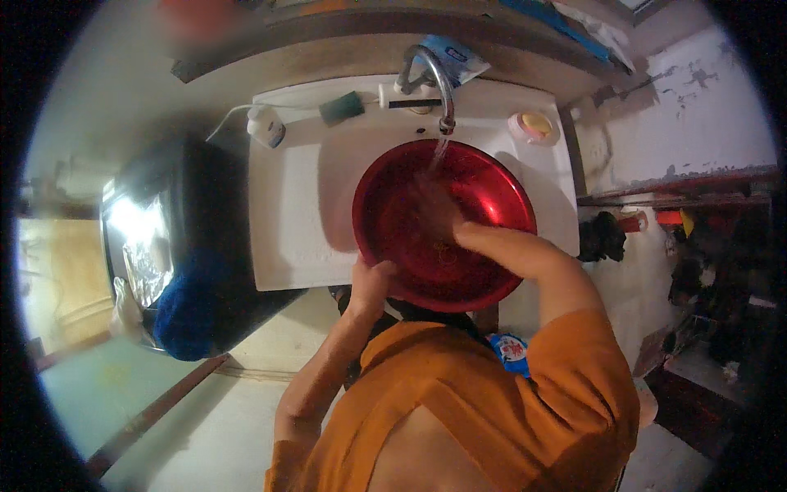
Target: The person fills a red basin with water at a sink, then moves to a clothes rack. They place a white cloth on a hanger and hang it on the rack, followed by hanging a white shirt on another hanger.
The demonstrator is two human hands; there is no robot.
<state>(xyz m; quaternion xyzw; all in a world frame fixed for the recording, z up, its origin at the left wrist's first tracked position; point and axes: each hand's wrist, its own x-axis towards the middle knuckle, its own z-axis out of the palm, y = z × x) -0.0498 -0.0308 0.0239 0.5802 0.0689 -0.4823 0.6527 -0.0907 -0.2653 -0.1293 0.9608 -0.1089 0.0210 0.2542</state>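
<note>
A shiny red basin rests over the white sink, its near rim close to my body. My left hand is closed on the basin's near-left rim, thumb on the inner side. Inside the basin is my right hand, smeared by motion, its fingers not clear. Water runs from the curved metal faucet into the far part of the basin, just beyond my right hand. Whether the right hand touches the basin's bottom or holds anything cannot be made out.
Along the sink's back edge are a white bottle, a green sponge and a pink dish with yellow soap. Behind the faucet leans a blue-and-white packet. At left stands a large dark object with a blue cloth.
</note>
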